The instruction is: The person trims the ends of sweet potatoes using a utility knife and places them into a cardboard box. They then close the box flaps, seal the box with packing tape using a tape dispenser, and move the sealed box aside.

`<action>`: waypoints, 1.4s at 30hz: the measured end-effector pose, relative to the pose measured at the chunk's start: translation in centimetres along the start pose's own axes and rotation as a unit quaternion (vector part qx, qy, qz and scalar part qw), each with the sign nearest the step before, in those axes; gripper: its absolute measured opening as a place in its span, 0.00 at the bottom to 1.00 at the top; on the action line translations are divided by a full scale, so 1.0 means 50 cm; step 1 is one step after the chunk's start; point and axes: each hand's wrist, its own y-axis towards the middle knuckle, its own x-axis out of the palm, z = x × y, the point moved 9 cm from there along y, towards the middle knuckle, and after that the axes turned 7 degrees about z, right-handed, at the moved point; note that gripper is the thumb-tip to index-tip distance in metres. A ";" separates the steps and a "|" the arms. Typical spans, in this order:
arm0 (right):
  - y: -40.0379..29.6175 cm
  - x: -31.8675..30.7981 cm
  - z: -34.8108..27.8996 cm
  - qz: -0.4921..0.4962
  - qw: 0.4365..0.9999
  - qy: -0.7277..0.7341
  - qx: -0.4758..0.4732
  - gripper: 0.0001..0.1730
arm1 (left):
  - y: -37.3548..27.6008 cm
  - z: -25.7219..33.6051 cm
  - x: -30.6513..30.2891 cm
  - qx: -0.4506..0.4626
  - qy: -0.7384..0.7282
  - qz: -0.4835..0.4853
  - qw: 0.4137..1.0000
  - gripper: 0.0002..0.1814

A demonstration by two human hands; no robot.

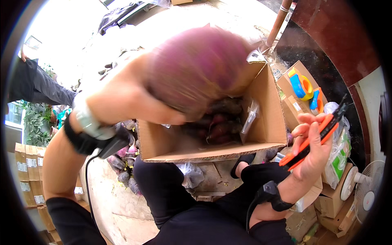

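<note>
My left hand (137,98) grips a large purple root vegetable (196,67), perhaps a radish. Motion blurs it, and it is raised over the far left part of a cardboard box (266,113). The box stands with its top uncovered, just beyond my knees. Dark reddish root vegetables (223,128) lie in its shadowed bottom, partly hidden by the raised one. Against the inner right wall rests a clear plastic packet (249,119). To the right of the box, my right hand (312,144) holds an orange and black utility knife (310,142), tilted up and to the right.
More purple root vegetables (125,168) lie on the floor left of the box. A blue and yellow tape dispenser (301,85) sits on cartons at right, near a white fan (367,196). Stacked labelled cartons (30,171) stand at left. Another person's leg (52,85) shows at far left.
</note>
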 end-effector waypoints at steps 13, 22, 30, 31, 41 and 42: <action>0.005 -0.032 0.064 -0.004 0.998 -0.015 0.067 0.15 | 0.074 -0.437 0.058 -0.323 0.270 -0.213 0.882 0.42; 0.011 -0.041 0.076 -0.035 0.996 -0.031 0.079 0.14 | 0.067 -0.291 0.037 -0.304 0.052 -0.045 0.950 0.45; -0.001 -0.039 0.071 -0.017 0.995 -0.041 0.086 0.14 | 0.028 -0.450 0.064 -0.414 0.363 -0.117 0.827 0.43; -0.003 -0.043 0.071 -0.015 0.995 -0.046 0.087 0.14 | 0.031 -0.475 0.070 -0.414 0.402 -0.143 0.804 0.44; -0.009 -0.044 0.067 -0.044 0.994 -0.073 0.066 0.14 | 0.054 -0.613 0.121 -0.399 0.515 -0.154 0.743 0.41; -0.009 -0.048 0.067 -0.045 0.994 -0.079 0.063 0.14 | 0.052 -0.618 0.135 -0.369 0.523 -0.134 0.757 0.34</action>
